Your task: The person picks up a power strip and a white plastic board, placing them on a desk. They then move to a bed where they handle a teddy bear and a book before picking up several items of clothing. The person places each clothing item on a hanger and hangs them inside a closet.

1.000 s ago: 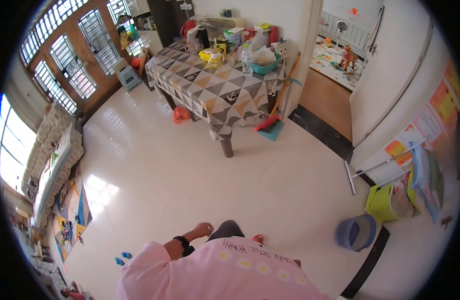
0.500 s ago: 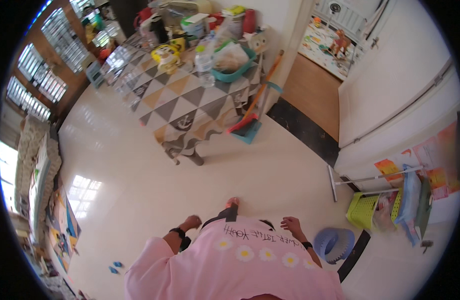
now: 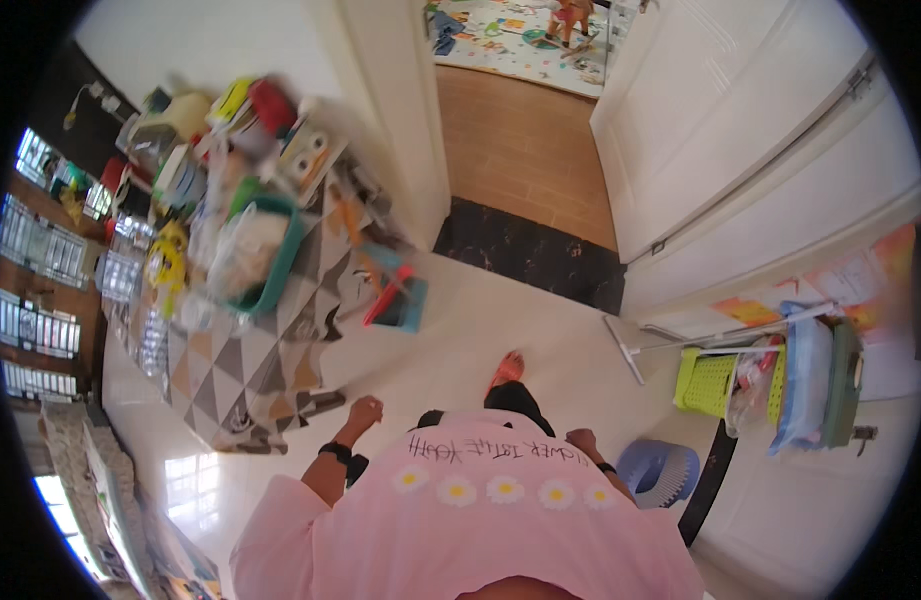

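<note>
My left hand (image 3: 363, 413) hangs in front of me with loosely bent fingers and nothing seen in it. A black band sits on its wrist. My right hand (image 3: 584, 444) is low beside my pink top, its fingers partly hidden and blurred. Neither hand touches anything that I can make out. Nearest to the right hand, on the floor, stands a round blue-purple plastic basket (image 3: 636, 468). Beyond the left hand is a table with a triangle-patterned cloth (image 3: 221, 385). My foot in a reddish sandal (image 3: 508, 372) is forward on the pale floor.
A teal basin (image 3: 281, 262) and a yellow toy (image 3: 168, 260) crowd the table. A dustpan (image 3: 401, 305) leans by it. Ahead, a dark threshold (image 3: 531, 255) lies at an open doorway with a white door (image 3: 721, 130). A floor squeegee (image 3: 626, 350) and a lime-green basket (image 3: 703, 385) stand right.
My view has turned right and moved nearer the doorway; the table has shifted left in view. My foot has stepped forward. The right hand, earlier spread, is now lower and partly hidden.
</note>
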A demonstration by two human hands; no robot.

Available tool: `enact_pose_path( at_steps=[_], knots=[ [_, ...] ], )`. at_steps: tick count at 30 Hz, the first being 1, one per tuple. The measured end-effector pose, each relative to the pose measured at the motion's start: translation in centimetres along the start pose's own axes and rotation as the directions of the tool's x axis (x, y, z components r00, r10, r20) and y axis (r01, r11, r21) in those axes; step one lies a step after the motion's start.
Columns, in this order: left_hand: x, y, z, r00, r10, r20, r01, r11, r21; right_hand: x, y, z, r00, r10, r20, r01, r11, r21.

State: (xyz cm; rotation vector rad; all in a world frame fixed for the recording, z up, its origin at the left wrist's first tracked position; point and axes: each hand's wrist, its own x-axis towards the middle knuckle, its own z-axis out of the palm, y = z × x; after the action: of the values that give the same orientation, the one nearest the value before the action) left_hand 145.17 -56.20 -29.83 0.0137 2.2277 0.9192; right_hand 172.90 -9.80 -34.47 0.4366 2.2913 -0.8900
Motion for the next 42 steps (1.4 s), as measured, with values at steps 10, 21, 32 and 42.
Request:
enact_pose_path(
  at_steps=[10, 21, 32, 42],
  knots=[
    [14.6, 12.2, 5.0, 0.988, -0.127, 0.091, 0.139, 0.981, -0.133, 20.1, -1.7, -27.0, 0.936, 0.324, -0.137, -0.098, 0.615, 0.782],
    [41.9, 30.5, 5.5, 0.995, 0.093, -0.035, -0.093, 0.996, 0.005, 33.9, -0.8, -51.0, 0.899, 0.437, -0.027, -0.283, 0.628, 0.725],
    [59.6, 52.7, -5.6, 0.968, -0.228, -0.107, 0.15, 0.863, -0.482, 58.0, 11.7, -61.6, 0.989, -0.102, -0.103, 0.101, 0.995, -0.014],
    [67.4, 71.5, -10.9, 0.954, -0.062, -0.292, 0.034, 0.994, -0.101, 82.3, -3.1, -94.8, 0.969, 0.243, 0.046, -0.226, 0.791, 0.569]
  ],
)
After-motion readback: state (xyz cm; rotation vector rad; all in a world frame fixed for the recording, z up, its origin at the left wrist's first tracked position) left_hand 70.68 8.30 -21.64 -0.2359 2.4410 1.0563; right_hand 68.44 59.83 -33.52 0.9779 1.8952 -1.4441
